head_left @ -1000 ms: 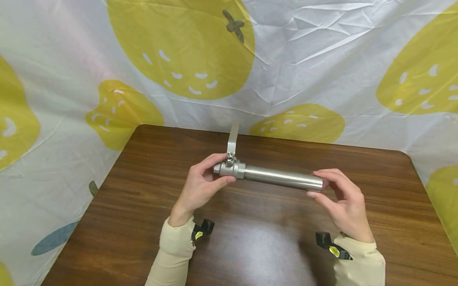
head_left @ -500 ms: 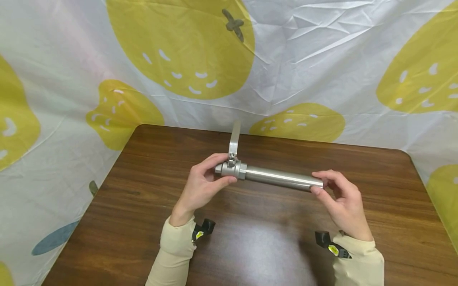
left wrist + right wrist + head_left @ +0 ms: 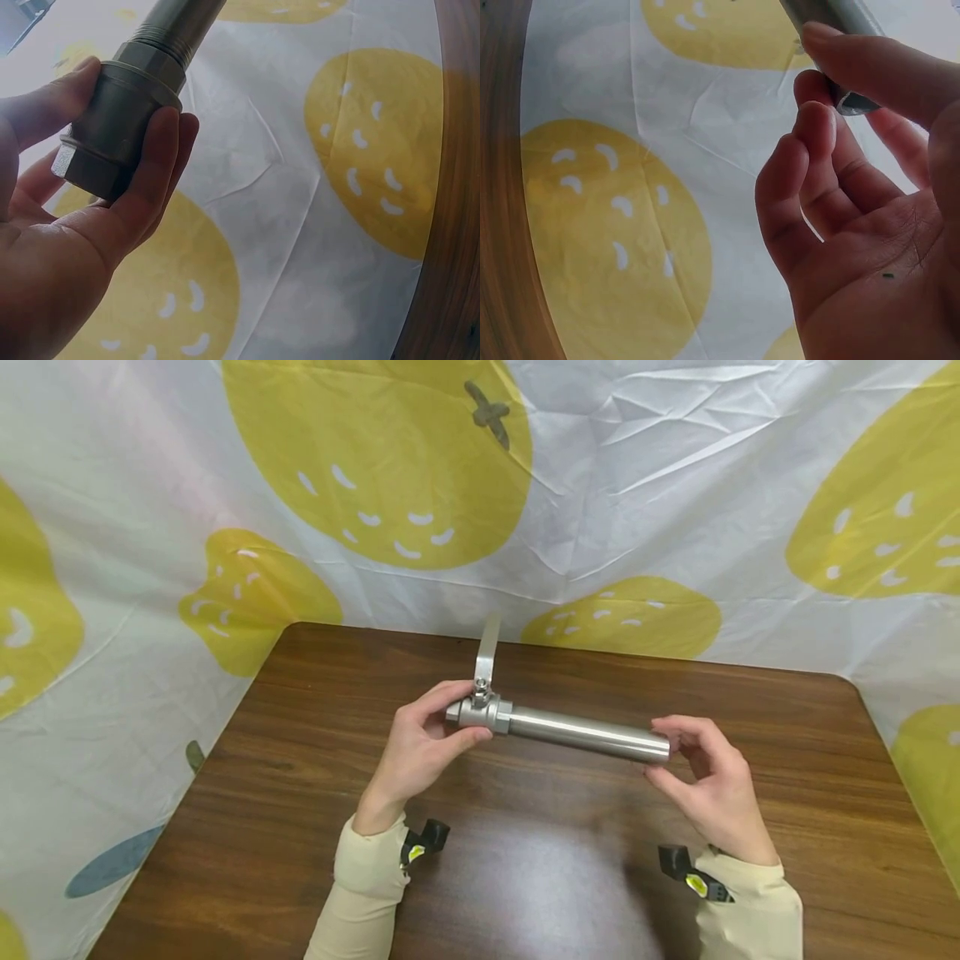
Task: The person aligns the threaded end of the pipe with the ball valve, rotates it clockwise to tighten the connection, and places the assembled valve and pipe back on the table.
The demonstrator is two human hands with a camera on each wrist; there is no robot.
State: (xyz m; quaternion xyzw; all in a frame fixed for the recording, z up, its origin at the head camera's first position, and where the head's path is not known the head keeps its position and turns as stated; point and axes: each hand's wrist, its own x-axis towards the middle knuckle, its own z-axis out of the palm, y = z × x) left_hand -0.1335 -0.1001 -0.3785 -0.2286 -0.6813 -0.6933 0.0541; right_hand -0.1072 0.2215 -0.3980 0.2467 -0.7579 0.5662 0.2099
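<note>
In the head view a metal ball valve (image 3: 478, 712) with a flat lever handle (image 3: 487, 652) is joined to a long steel pipe (image 3: 585, 733), held up over the table. My left hand (image 3: 416, 752) grips the valve body, thumb on the near side and fingers behind. The left wrist view shows the hex end of the valve (image 3: 124, 124) between thumb and fingers, and threads on the pipe (image 3: 176, 30) beside the hex collar. At the pipe's right end my right hand (image 3: 716, 785) pinches it, thumb on one side, fingertips on the other. The lever points away from me.
A brown wooden table (image 3: 262, 827) lies below both hands. Behind it and along its sides hangs a white cloth (image 3: 600, 485) with yellow fruit prints. Each wrist wears a small black camera (image 3: 435, 835).
The right thumb and fingers have shifted around the pipe's end, and the right hand has drifted slightly left. The left hand keeps its grip on the valve, almost still.
</note>
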